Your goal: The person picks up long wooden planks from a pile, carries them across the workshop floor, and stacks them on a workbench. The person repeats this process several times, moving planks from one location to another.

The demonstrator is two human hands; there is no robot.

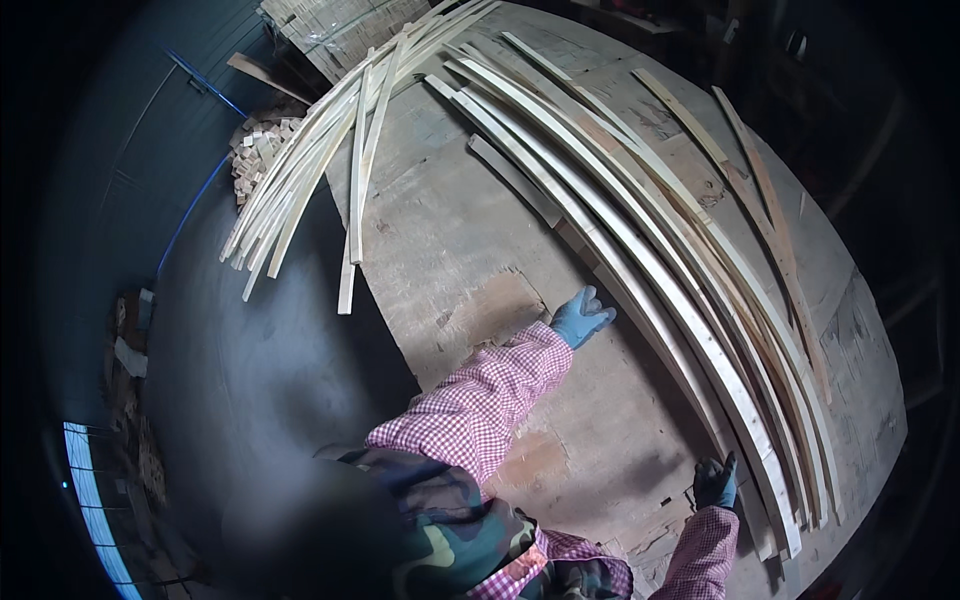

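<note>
Long pale wooden strips [640, 240] lie side by side on a large worn board table [420, 220], in front of me and to the right. My left hand [583, 317], in a blue glove, is over the bare board just left of the nearest strips, fingers apart and nothing in them. Close to the near end of the bundle is my right hand [715, 482], in a darker glove. Its index finger points up beside the edge of a strip; whether it touches the wood I cannot tell.
A fanned pile of strips [300, 170] overhangs the table's left edge. Behind it stand stacked wood pieces [262, 150] and a bundled wooden stack [335, 35]. Separate darker strips [765, 215] lie at the right. A blurred dark shape [300, 510] covers the lower left.
</note>
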